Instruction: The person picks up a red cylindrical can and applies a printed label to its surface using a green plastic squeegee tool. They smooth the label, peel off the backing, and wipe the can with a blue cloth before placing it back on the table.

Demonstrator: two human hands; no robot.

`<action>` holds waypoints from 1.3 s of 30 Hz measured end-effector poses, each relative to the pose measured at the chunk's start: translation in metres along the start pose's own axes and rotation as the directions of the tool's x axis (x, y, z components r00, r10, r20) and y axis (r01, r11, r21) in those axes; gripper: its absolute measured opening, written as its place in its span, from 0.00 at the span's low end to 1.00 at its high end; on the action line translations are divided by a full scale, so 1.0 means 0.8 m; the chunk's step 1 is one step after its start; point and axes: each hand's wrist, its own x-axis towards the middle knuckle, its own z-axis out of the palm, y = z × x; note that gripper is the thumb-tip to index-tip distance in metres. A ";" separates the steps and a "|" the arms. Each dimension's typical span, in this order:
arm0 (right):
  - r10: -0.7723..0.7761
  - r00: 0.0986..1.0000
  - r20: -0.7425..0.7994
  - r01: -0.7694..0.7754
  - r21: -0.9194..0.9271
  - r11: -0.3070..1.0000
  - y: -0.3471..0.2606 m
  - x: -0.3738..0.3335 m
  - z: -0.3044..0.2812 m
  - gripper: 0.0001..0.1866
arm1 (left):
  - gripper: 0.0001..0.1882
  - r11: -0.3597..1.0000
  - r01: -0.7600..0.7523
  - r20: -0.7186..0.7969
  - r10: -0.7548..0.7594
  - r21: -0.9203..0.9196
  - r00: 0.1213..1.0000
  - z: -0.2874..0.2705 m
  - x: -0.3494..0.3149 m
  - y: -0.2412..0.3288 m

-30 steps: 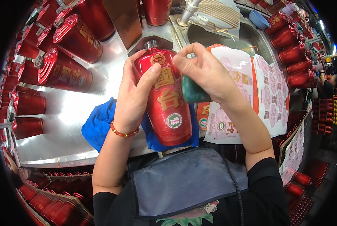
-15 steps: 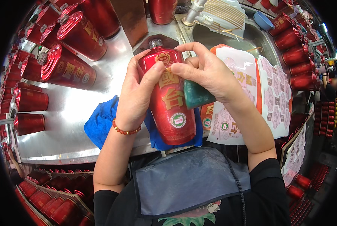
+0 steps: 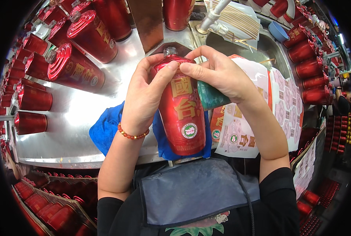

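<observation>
A glossy red bottle (image 3: 185, 141) with gold characters and a clear glass neck lies in front of me, base toward me. My left hand (image 3: 146, 88) wraps its upper left side, thumb pressed on the front just below the shoulder. From the other side my right hand (image 3: 220, 74) presses its thumb on the same spot, the two thumb tips almost meeting. A flat green piece that looks like a scraper (image 3: 211, 96) is tucked in my right fingers, which partly hide it. Blue cloth (image 3: 163, 141) shows under the bottle, and more blue cloth (image 3: 106, 128) lies to its left.
Several red bottles (image 3: 75, 72) stand on the metal worktop (image 3: 79, 135) at left. Printed decal sheets (image 3: 238, 133) lie at right, before a sink (image 3: 275, 47) with a faucet (image 3: 210, 21) and blue bowl (image 3: 278, 31). A brown upright board (image 3: 146, 25) stands behind the bottle.
The view has shifted slightly. My thumbs have slid up the bottle's front toward the shoulder, uncovering the upper gold character. Both hands keep their hold.
</observation>
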 end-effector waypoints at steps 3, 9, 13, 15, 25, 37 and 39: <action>-0.020 1.000 -0.003 0.020 0.009 1.000 0.003 0.000 0.001 0.31 | 0.28 1.000 -0.004 -0.004 0.004 -0.001 1.000 0.000 0.001 -0.002; -0.021 1.000 0.006 0.021 -0.042 0.999 0.002 0.000 -0.002 0.31 | 0.29 1.000 -0.016 -0.017 0.016 0.007 1.000 0.000 0.000 -0.003; 0.008 0.999 0.033 -0.006 -0.062 0.998 0.000 0.000 -0.004 0.24 | 0.29 0.999 -0.019 -0.030 0.020 0.026 0.999 0.002 0.000 -0.004; 0.027 0.998 0.054 -0.024 -0.051 0.998 -0.001 0.000 -0.006 0.21 | 0.29 0.999 -0.025 -0.041 0.027 0.041 0.999 0.002 0.000 -0.006; 0.045 0.999 0.011 -0.038 -0.348 0.937 -0.024 0.011 -0.008 0.22 | 0.33 0.995 -0.035 0.067 0.029 0.089 0.997 -0.008 -0.010 -0.002; -0.008 1.000 0.023 0.015 -0.320 0.947 -0.011 0.015 -0.013 0.20 | 0.33 0.996 -0.051 0.068 0.046 0.069 0.997 -0.005 -0.011 -0.005; -0.029 1.000 0.010 0.030 -0.296 0.955 -0.007 0.016 -0.013 0.21 | 0.32 0.998 -0.039 0.059 0.036 0.046 0.998 -0.005 -0.010 -0.005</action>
